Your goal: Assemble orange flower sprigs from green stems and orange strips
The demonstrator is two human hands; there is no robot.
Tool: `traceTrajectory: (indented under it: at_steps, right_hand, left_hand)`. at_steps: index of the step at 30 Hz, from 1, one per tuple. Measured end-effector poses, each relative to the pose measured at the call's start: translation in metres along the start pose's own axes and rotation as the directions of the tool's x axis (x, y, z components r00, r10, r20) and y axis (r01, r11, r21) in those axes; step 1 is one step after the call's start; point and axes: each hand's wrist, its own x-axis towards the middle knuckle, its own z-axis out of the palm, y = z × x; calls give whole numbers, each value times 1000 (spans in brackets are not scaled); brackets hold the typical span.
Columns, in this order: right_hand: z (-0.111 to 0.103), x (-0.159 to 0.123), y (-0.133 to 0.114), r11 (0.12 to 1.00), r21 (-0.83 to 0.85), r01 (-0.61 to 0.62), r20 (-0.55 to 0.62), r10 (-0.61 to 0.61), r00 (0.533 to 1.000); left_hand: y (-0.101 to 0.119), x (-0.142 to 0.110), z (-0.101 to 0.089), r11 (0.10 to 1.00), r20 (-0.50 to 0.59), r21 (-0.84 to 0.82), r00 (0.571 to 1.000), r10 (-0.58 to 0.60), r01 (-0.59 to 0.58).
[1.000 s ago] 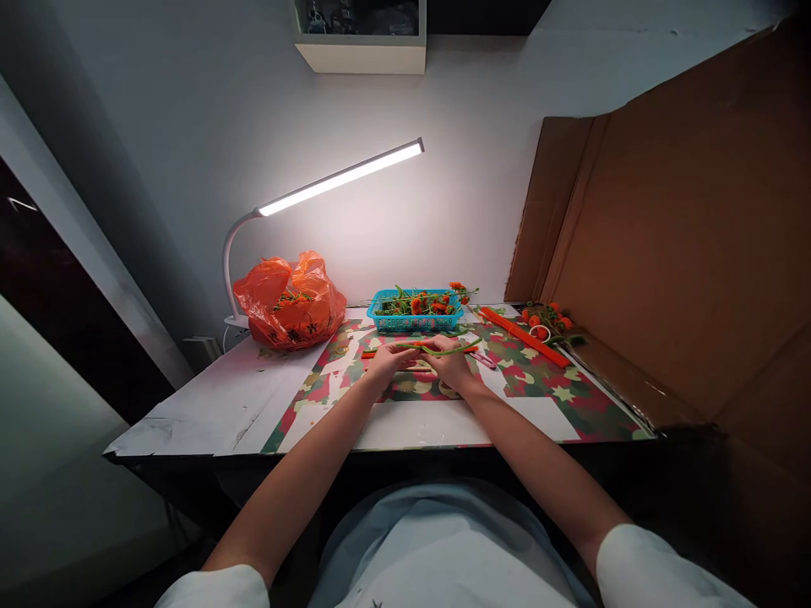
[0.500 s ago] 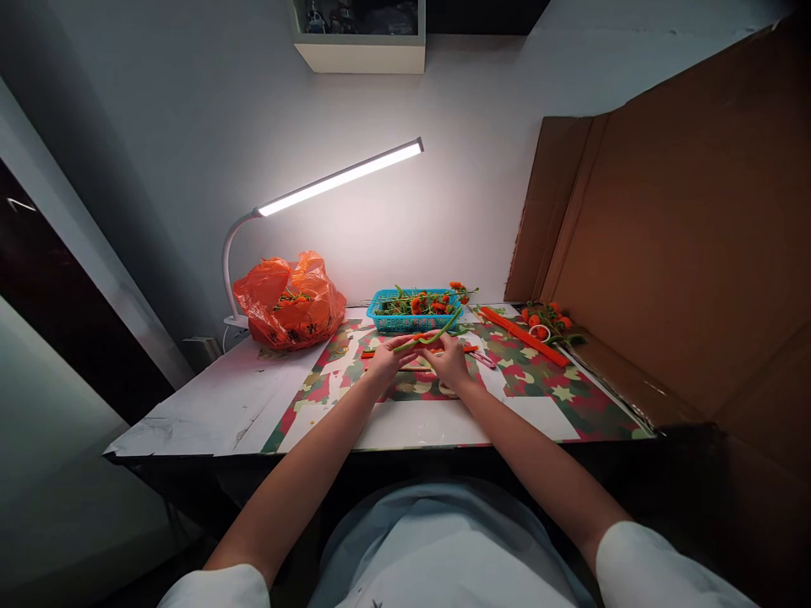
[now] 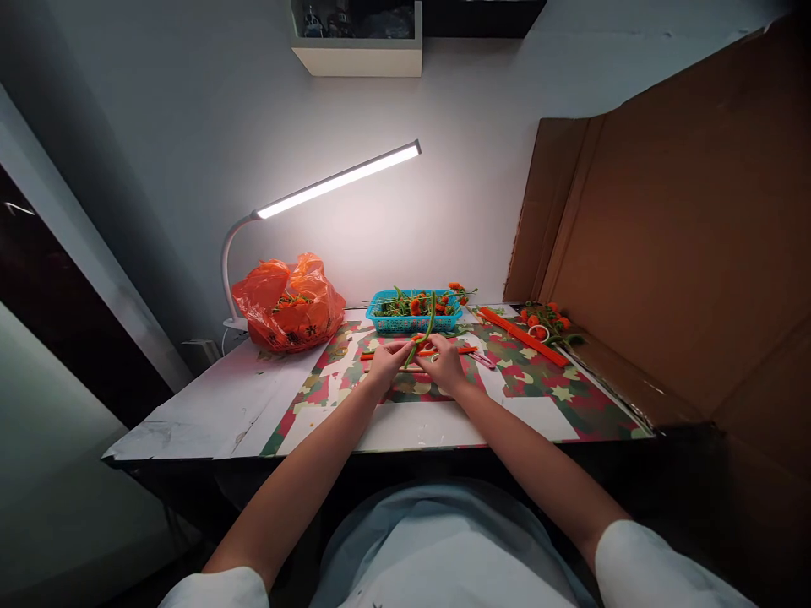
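Above the middle of the table, my left hand (image 3: pixel 388 363) pinches a green pipe cleaner (image 3: pixel 432 314) that stands nearly upright with a slight curve. A small orange piece shows on it between my fingertips. My right hand (image 3: pixel 445 365) is closed at the same spot from the other side; its fingertips are partly hidden. Beneath the hands lie orange pipe cleaners (image 3: pixel 467 350) and a thin pale stick, partly covered. Just right of my right hand lies a pair of pink-handled scissors or a similar tool (image 3: pixel 482 361).
Behind the hands stands a blue basket (image 3: pixel 415 324) of orange flowers with green stems. An orange plastic bag (image 3: pixel 288 308) sits left, under a lit lamp (image 3: pixel 339 180). To the right are an orange bundle (image 3: pixel 523 336), more flowers (image 3: pixel 550 319), a white ring (image 3: pixel 538 333) and tall cardboard (image 3: pixel 672 236).
The green pipe cleaner has turned from slanting low to the right to nearly upright. My hands have shifted slightly and remain close together.
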Motion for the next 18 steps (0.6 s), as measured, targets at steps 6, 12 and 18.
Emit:
traceTrajectory:
  at_steps: [6,12,18]
  right_hand:
    - [5,1,5,999,-44,-10,-58,7,998]
    - [3,1,3,989,126,-80,-33,85,996]
    - [3,2,0,910,317,-268,28,273,962]
  left_hand:
    - [0,0,2,990,23,-95,994,-107,109]
    - [5,-2,1,966,118,-162,976,-183,200]
    - [2,0,0,950,161,-196,963,-215,244]
